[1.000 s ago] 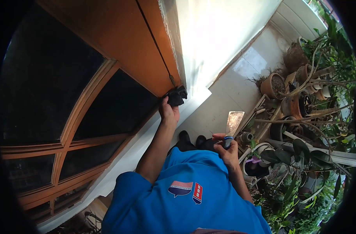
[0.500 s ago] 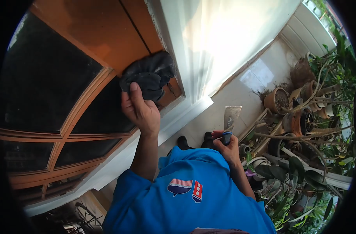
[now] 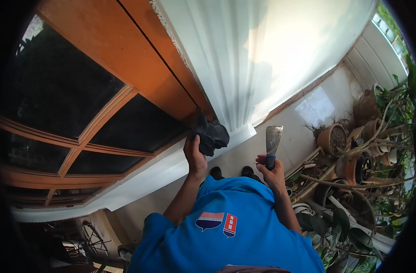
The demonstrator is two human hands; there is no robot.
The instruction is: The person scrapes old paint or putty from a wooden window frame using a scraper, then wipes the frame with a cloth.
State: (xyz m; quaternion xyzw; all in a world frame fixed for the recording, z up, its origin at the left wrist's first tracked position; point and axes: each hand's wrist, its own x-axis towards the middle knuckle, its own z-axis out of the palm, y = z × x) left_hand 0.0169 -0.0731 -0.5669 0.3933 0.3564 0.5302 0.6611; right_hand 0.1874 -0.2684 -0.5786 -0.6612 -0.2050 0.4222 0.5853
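Observation:
A bunched black cloth (image 3: 211, 136) is gripped by my left hand (image 3: 196, 159), thumb on top, close to the lower corner of the orange wooden frame (image 3: 171, 91) and the white sill (image 3: 171, 173). Whether the cloth touches the frame is hard to tell. My right hand (image 3: 272, 172) is wrapped round the dark blue handle of a scraper (image 3: 273, 140). Its wide, stained metal blade points away from me, above the tiled floor.
Dark glass panes (image 3: 135, 123) fill the frame on the left. A white wall (image 3: 244, 59) rises ahead. Potted plants (image 3: 331, 139) and branches line the right side. My dark shoes (image 3: 247, 171) stand on pale tiles (image 3: 299, 132).
My left hand and the cloth have moved down and right, off the orange frame's face toward its lower corner. The view has shifted a little. The scraper remains in my right hand.

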